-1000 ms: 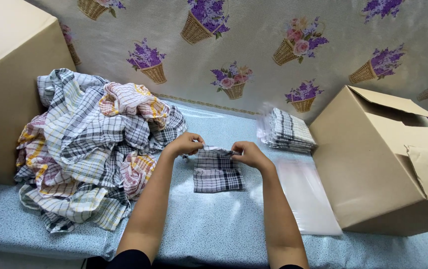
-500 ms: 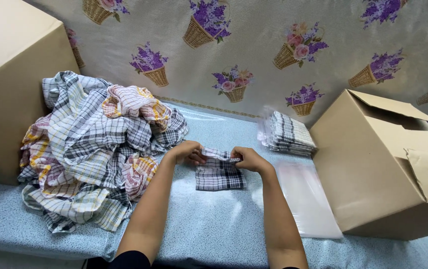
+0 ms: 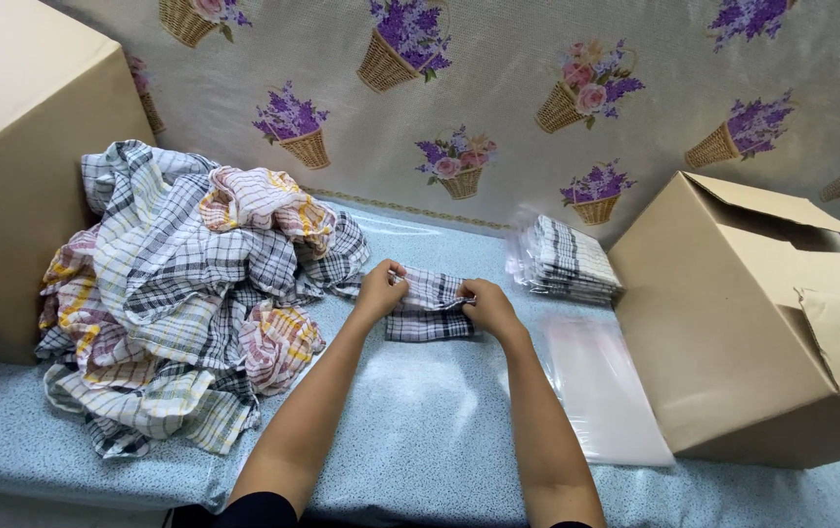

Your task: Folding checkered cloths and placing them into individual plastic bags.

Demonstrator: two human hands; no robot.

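A small black-and-white checked cloth (image 3: 429, 313) lies folded on the blue table cover (image 3: 420, 430) in the middle of the view. My left hand (image 3: 379, 291) grips its upper left edge. My right hand (image 3: 486, 307) pinches its upper right edge. The cloth's top layer is lifted and bunched between the two hands, while the lower part rests flat on the table.
A big heap of checked cloths (image 3: 185, 293) lies to the left, beside a tall cardboard box (image 3: 9, 166). A stack of bagged folded cloths (image 3: 567, 262) sits at the back right. Clear plastic bags (image 3: 601, 391) lie next to an open cardboard box (image 3: 762, 323) on the right.
The cloth has gone from a hanging, longer piece to a shorter folded one. Both hands have come lower and closer to the table with it.
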